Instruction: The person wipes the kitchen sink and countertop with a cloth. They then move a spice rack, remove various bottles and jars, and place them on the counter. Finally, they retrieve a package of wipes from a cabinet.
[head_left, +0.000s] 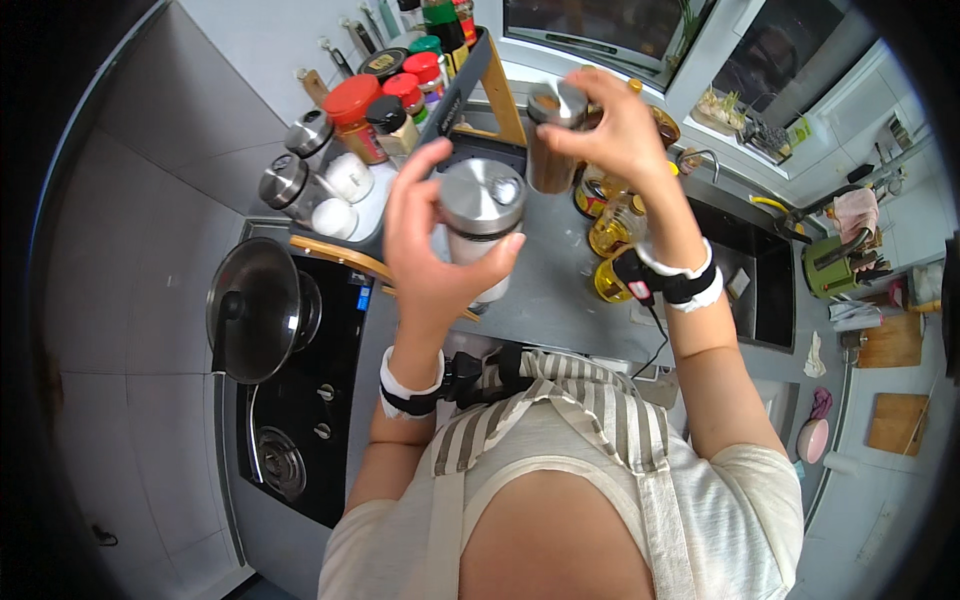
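Observation:
My left hand (442, 225) holds a glass shaker jar (484, 217) with a metal lid and pale contents, raised above the counter edge. Slightly higher and to the right, my right hand (611, 131) grips a second metal-lidded glass jar (553, 154) with brown contents by its lid. To the left of both, a two-tier spice rack (450, 105) carries a red-lidded jar (352, 101), a black-capped bottle (391, 124) and metal-lidded shakers, one (283, 182) at the near left corner. Two small white-topped containers or bowls of white contents (334, 217) stand there too.
At left, a wok (255, 311) with a black-knobbed lid sits on the black gas stove (330, 397). Oil bottles (613, 279) stand right of the jars on the grey counter (551, 255). A dark sink (776, 300) lies farther right, beneath the windows, near a green knife block (829, 266).

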